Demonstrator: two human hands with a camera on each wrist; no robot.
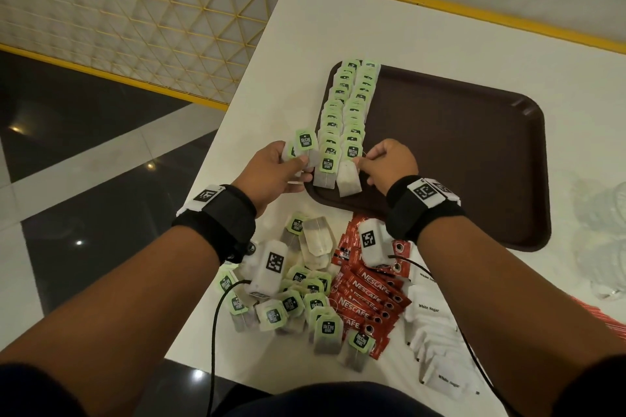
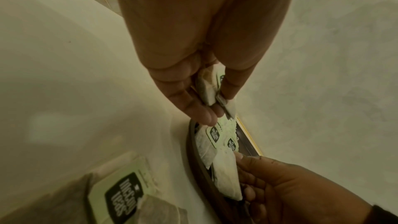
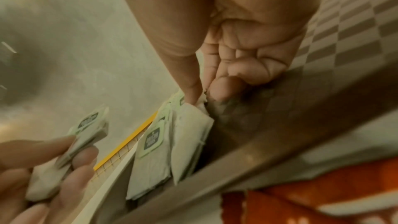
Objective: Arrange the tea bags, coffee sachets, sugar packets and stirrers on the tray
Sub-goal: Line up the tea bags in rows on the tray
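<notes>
Between the two hands, on the near left part of the brown tray (image 1: 474,145), lie two overlapping rows of tea bags (image 1: 345,112), each with a pale green tag printed with a dark label. Rows run away from the hands to the tray's far edge. Nearest bag of the right-hand row (image 1: 349,176) is white paper, tag end tucked under the bag beyond it, lower end close to the tray's near rim.

Right hand (image 1: 389,162): thumb and forefinger pinch the right upper corner of that nearest bag; remaining fingers curled in over the tray. Right wrist view confirms paper caught between thumb and fingertip.

Left hand (image 1: 274,169): just left of the tray's near left corner, above the white table (image 1: 338,27). Thumb and fingers clamp a small stack of tea bags (image 1: 305,149), top green tag facing up. Exact number in the stack cannot be told. Left wrist view shows the stack edge-on between thumb and fingers.

Hands apart, the two rows' near ends between them.

Below the wrists, nearer the person: a loose heap of tea bags (image 1: 298,301) under the left wrist, red coffee sachets (image 1: 366,294) under the right wrist, white sugar packets (image 1: 430,332) further right. Both wrists wear black bands with white marker blocks.
</notes>
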